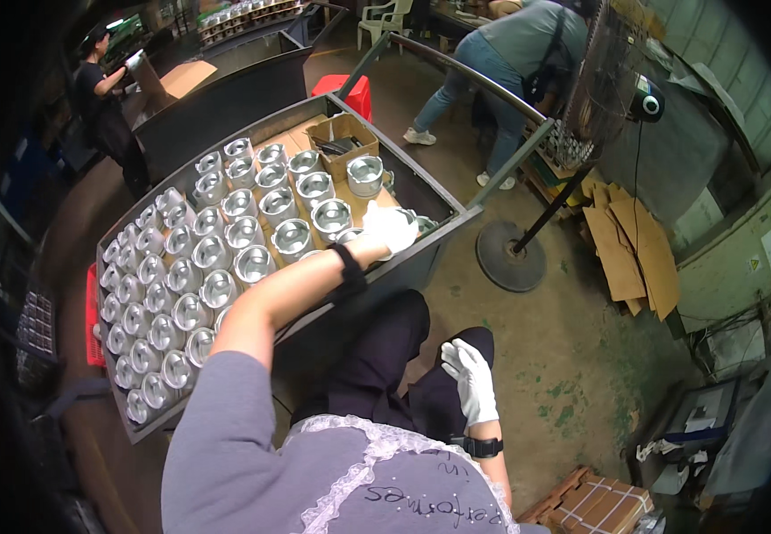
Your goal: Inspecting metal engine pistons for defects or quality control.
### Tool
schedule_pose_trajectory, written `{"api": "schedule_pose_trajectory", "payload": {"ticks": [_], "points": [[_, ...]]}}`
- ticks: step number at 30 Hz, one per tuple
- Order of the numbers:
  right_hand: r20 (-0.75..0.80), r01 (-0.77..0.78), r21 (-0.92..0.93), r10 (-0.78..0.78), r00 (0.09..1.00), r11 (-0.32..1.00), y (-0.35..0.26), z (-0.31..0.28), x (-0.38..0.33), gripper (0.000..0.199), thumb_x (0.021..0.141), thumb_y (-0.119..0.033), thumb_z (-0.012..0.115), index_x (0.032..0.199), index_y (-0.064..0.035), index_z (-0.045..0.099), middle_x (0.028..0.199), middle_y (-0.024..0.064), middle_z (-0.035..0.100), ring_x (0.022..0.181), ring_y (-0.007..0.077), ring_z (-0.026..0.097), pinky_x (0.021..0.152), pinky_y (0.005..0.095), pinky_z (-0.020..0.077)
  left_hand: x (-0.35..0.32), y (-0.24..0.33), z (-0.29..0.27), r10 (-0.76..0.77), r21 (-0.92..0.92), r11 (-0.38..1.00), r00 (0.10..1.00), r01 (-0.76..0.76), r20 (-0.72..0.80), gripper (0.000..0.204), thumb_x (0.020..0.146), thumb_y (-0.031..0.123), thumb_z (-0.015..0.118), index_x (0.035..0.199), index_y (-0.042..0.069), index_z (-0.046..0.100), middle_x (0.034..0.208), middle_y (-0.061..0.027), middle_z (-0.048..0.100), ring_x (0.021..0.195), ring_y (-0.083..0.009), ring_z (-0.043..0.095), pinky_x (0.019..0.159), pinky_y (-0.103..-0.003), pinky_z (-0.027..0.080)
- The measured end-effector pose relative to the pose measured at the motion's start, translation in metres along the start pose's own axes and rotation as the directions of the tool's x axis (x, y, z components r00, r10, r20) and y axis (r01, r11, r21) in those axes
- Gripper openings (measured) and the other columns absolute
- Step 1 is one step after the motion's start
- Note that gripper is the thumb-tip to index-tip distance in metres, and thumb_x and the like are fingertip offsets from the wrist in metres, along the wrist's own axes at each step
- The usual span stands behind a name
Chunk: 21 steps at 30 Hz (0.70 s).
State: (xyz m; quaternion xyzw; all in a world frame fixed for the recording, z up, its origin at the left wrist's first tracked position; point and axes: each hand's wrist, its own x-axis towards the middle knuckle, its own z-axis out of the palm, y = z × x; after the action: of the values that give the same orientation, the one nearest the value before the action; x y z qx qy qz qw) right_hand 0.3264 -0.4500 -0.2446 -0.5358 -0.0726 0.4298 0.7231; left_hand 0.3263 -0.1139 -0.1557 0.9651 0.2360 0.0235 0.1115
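Observation:
My left hand [391, 230], in a white glove, reaches over the near right corner of a metal cart [455, 216]. It is beside a silvery metal part [423, 224] that it partly covers; its fingers are too unclear to show a grip. Just beyond it, a silver piston [365, 175] stands upright. Many similar pistons [293, 238] fill the cart in rows to the left. My right hand [468, 378], also in a white glove, lies near my knee with its fingers stretched out and nothing in them.
A small cardboard box [343, 147] with dark items sits in the cart. A fan's round base [511, 255] stands on the floor to the right, near flattened cardboard [632, 245]. One person [501, 71] bends over beyond the cart; another person [105, 102] handles cardboard at far left.

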Motion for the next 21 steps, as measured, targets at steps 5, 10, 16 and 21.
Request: {"api": "schedule_pose_trajectory", "payload": {"ticks": [5, 10, 16, 21], "points": [[-0.091, 0.032, 0.026, -0.029, 0.995, 0.999, -0.003, -0.016, -0.016, 0.038, 0.095, -0.028, 0.061, 0.124, -0.0041, 0.058, 0.116, 0.0119, 0.068, 0.103, 0.0222, 0.065, 0.095, 0.0383, 0.0484, 0.038, 0.008, 0.037, -0.174, -0.054, 0.983, 0.984, 0.177, 0.049, 0.039, 0.087, 0.036, 0.048, 0.095, 0.005, 0.071, 0.098, -0.0178, 0.07, 0.095, -0.0352, 0.066, 0.077, -0.048, 0.049], [-0.169, -0.039, -0.021, 0.035, 0.985, 0.999, 0.005, -0.009, -0.009, 0.037, 0.092, -0.03, 0.064, 0.12, -0.005, 0.061, 0.112, 0.0107, 0.069, 0.101, 0.0218, 0.066, 0.092, 0.0363, 0.0497, 0.056, -0.009, 0.038, -0.179, -0.182, 0.963, 0.978, 0.196, 0.106, 0.04, 0.085, 0.035, 0.048, 0.094, 0.004, 0.072, 0.094, -0.019, 0.07, 0.092, -0.0348, 0.066, 0.081, -0.044, 0.05], [-0.078, -0.016, -0.158, 0.003, 0.997, 0.987, -0.025, 0.02, 0.028, 0.035, 0.095, -0.028, 0.062, 0.121, -0.0039, 0.061, 0.11, 0.01, 0.069, 0.101, 0.0184, 0.066, 0.091, 0.0336, 0.0492, 0.065, -0.044, -0.003, -0.132, -0.866, 0.472, 0.984, 0.165, 0.116, 0.04, 0.094, 0.039, 0.059, 0.088, 0.002, 0.071, 0.085, -0.0091, 0.069, 0.081, -0.0176, 0.062, 0.077, -0.032, 0.046], [-0.001, 0.051, -0.267, -0.053, 0.999, 0.962, -0.082, 0.087, 0.052, 0.032, 0.099, -0.025, 0.057, 0.12, -0.0005, 0.061, 0.11, 0.0104, 0.068, 0.103, 0.0182, 0.065, 0.093, 0.032, 0.049, -0.024, -0.046, -0.042, -0.162, -0.983, -0.14, 0.982, -0.12, -0.096, 0.031, 0.097, 0.027, 0.059, 0.116, 0.004, 0.064, 0.106, -0.0056, 0.069, 0.099, -0.0158, 0.063, 0.091, -0.032, 0.049]]}}
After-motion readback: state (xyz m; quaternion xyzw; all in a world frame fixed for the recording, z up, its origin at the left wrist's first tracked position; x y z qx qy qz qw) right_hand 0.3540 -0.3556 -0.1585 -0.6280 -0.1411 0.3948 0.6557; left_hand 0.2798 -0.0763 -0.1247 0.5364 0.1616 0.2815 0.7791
